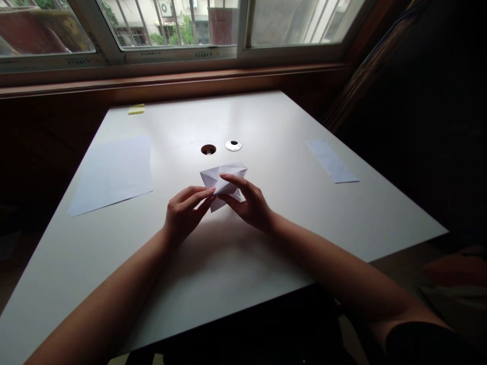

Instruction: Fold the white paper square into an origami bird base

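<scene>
A folded white paper (pixel 224 177) with creased, pointed flaps is held up between both hands over the middle of the table. My left hand (pixel 187 209) pinches its lower left part between thumb and fingers. On the other side, my right hand (pixel 251 200) grips it, with a finger lying across the front face and the thumb underneath. One corner of the paper points down between the hands. The fingers cover parts of the lower folds.
On the white table (pixel 243 263) lie paper sheets (pixel 114 172) at the left and a paper strip (pixel 331 161) at the right. Yellow sticky notes (pixel 136 109) are at the far left. Past the hands are a cable hole (pixel 208 150) and a round cover (pixel 233 146).
</scene>
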Motion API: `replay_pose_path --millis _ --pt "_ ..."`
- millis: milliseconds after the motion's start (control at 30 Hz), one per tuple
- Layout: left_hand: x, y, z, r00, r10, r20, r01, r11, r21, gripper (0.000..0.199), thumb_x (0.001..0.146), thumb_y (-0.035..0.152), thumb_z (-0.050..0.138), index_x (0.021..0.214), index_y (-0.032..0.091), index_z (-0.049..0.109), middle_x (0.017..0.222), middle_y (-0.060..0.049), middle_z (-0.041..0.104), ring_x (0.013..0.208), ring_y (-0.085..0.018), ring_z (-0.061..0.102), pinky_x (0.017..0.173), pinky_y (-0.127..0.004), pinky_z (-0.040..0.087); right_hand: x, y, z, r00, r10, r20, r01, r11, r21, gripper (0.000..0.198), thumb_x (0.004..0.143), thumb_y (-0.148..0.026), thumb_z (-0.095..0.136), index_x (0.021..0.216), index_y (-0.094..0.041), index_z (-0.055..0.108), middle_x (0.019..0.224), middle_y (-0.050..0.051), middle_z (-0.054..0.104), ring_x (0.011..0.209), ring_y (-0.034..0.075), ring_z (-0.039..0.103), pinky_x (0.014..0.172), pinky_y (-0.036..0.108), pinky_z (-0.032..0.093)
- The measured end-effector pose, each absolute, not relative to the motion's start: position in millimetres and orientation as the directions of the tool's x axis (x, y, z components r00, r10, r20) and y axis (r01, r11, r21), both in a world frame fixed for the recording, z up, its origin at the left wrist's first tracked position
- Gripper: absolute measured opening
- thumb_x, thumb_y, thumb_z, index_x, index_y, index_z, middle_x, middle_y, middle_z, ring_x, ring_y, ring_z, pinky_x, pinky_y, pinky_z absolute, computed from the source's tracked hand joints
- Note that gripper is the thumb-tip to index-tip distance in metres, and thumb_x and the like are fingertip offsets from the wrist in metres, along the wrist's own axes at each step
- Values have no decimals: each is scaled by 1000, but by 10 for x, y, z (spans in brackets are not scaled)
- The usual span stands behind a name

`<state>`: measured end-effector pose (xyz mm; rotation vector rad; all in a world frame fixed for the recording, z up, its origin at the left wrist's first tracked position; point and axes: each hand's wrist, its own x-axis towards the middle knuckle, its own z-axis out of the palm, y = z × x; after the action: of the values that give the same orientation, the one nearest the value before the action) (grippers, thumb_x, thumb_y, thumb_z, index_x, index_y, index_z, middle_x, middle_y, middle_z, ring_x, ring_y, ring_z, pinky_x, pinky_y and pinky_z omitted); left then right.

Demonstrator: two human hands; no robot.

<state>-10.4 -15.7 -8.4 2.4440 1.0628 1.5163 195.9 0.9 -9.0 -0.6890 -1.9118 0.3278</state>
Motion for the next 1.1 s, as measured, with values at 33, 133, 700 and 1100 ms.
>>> replay_pose_path --millis 33,133,700,1100 --pt "-103 -156 -85 273 591 759 513 -757 405 34 85 11 71 115 25 70 100 -4 72 88 -14 69 78 -25 57 1959 10 -93 -299 589 751 321 803 -502 52 93 -24 64 141 -28 46 127 8 66 111 23 67 91 36 58" --pt "-99 -152 -86 270 598 754 508 -754 416 32 85 12 71 114 25 71 99 -4 73 88 -14 69 77 -25 57 1955 13 -94 -295 567 769 316 817 -482 56 92 -21 64 143 -29 42 128 8 65 111 22 67 91 35 59" --pt "-79 -151 -60 235 628 742 493 -735 466 22 85 14 71 105 22 73 96 -4 73 85 -15 70 75 -26 57 1921 44 -141 -233 534 813 382 819 -429 66 92 -21 64 149 -34 33 109 5 68 90 19 68 79 35 62" --pt "-94 -137 -93 316 760 568 382 -650 657 17 90 30 67 101 17 68 84 -5 73 72 -14 71 66 -24 57 1932 17 -107 -299 616 729 238 788 -568 58 96 -17 56 147 -32 34 105 3 70 98 17 68 91 36 58"
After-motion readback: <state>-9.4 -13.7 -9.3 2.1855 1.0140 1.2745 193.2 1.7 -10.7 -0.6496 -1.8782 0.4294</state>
